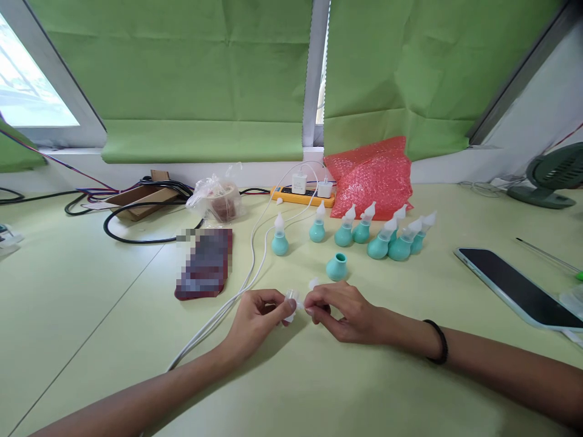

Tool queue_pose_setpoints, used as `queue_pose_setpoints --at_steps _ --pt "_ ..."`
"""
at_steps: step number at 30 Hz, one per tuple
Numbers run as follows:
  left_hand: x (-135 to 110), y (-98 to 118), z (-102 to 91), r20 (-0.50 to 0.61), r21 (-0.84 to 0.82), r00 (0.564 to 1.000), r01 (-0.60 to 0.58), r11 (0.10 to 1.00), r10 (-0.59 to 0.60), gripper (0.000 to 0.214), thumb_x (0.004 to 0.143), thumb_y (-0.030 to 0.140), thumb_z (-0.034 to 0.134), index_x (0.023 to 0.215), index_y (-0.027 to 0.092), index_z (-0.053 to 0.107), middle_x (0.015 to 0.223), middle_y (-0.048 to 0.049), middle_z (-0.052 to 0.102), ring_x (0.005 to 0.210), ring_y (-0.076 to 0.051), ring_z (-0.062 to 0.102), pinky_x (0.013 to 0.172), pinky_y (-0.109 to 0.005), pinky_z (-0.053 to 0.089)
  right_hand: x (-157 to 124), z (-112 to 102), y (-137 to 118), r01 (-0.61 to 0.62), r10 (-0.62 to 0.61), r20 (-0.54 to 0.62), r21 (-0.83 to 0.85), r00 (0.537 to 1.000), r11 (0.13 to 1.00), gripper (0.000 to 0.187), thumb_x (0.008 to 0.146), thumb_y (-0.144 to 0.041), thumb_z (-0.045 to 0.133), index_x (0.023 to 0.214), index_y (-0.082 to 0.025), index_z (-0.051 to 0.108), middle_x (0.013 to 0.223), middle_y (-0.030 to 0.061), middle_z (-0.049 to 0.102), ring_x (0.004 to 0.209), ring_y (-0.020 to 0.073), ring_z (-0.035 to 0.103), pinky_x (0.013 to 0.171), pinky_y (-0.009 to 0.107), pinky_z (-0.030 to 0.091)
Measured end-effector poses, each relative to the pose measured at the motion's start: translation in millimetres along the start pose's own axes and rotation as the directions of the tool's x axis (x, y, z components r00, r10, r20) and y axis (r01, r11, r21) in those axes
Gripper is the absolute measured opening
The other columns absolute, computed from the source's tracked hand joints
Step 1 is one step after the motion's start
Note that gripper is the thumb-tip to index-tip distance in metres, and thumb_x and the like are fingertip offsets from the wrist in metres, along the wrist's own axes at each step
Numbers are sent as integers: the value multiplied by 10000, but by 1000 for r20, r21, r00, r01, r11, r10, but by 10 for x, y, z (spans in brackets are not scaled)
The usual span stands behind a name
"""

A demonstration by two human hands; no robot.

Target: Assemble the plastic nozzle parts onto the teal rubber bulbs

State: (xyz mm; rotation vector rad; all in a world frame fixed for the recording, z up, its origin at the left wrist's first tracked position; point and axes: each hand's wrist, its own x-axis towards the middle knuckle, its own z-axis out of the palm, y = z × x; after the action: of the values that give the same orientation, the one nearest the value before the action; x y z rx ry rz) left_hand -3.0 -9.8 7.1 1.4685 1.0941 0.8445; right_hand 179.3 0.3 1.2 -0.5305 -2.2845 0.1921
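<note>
Between the thumb and fingers of my left hand (262, 315) is a small clear plastic nozzle piece (291, 297). My right hand (341, 309) is closed in a pinch close to the piece's right end; what its fingertips grip is hidden. A small translucent tip (314, 283) shows on the table just behind the right fingers. Beyond it stands an uncapped teal bulb (337, 268), its round opening upward. Farther back are several teal bulbs with clear pointed nozzles, resembling nasal aspirators, among them one aspirator (280, 237) standing apart on the left.
White cables (252, 267) run past my left hand to an orange power strip (303, 195). A dark red phone-shaped object (204, 267) lies left, a phone (519, 285) right. Behind are a red bubble-wrap bag (371, 176), a tape roll (223, 203) and an open cardboard box (141, 200).
</note>
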Motion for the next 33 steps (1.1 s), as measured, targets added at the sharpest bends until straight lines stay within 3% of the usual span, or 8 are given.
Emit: queue_pose_setpoints --at_steps 7,17,19,24,30,33 --pt "-15 3 -3 10 -28 1000 -25 999 25 260 715 321 553 543 127 574 508 12 513 495 -97 444 489 -208 324 26 -65 -27 -160 139 116 195 983 968 71 811 -133 413 813 -148 483 544 -17 558 463 61 506 479 168 417" --pt "-12 -10 -45 -21 -84 998 -53 995 51 276 696 255 504 450 134 479 438 32 427 457 -84 384 473 -213 287 107 -174 -96 -317 240 275 281 931 906 77 826 -181 428 800 -130 478 510 -6 579 423 60 475 430 166 374" --pt "-6 -7 -44 -70 -26 995 -70 997 68 256 710 278 526 500 132 514 480 27 449 487 -92 398 486 -214 296 85 -165 -70 -295 233 267 220 935 930 82 826 -179 425 805 -129 486 501 -12 562 408 60 457 412 164 354" --pt "39 -26 -25 -214 146 957 -166 975 195 186 684 305 614 782 148 630 776 -18 517 613 -108 436 581 -227 368 -13 -56 34 -117 148 276 -127 950 985 148 830 -156 399 783 -126 536 590 42 590 504 110 515 486 216 363" --pt "70 -64 -19 -186 225 967 -129 966 173 180 705 322 588 729 149 632 680 -2 516 586 -111 451 549 -225 387 -53 2 57 -93 205 376 -295 904 951 193 837 -137 393 777 -123 575 617 53 606 563 122 552 540 219 366" --pt "73 -70 -18 -199 308 964 -109 945 176 186 717 317 571 790 153 619 689 -3 546 560 -112 456 532 -228 386 -57 -4 57 -92 205 366 -303 908 949 193 830 -139 409 782 -130 596 611 47 611 553 117 549 530 216 353"
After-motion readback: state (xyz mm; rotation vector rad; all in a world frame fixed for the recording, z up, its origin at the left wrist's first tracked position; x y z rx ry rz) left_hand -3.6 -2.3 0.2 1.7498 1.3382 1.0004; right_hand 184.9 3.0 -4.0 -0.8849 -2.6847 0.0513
